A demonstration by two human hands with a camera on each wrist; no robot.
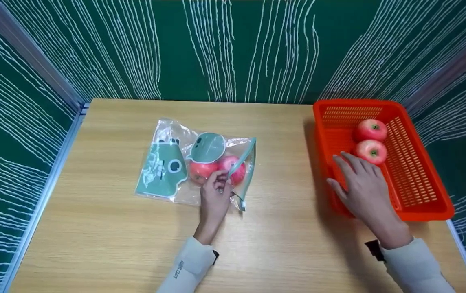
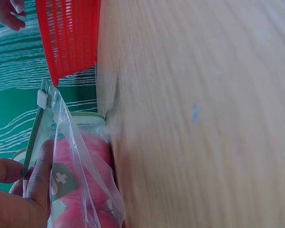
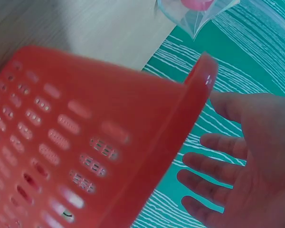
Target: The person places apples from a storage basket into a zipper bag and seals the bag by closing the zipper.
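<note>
Wood tabletop: zip bag with bagged apples lies left of red basket, left hand pinching its zip strip, presumably keeping the mouth parted; right hand, fingers spread, grips nothing over basket's left rim, near two loose apples.

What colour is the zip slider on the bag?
The slider is white; it shows best in the left wrist view.
</note>
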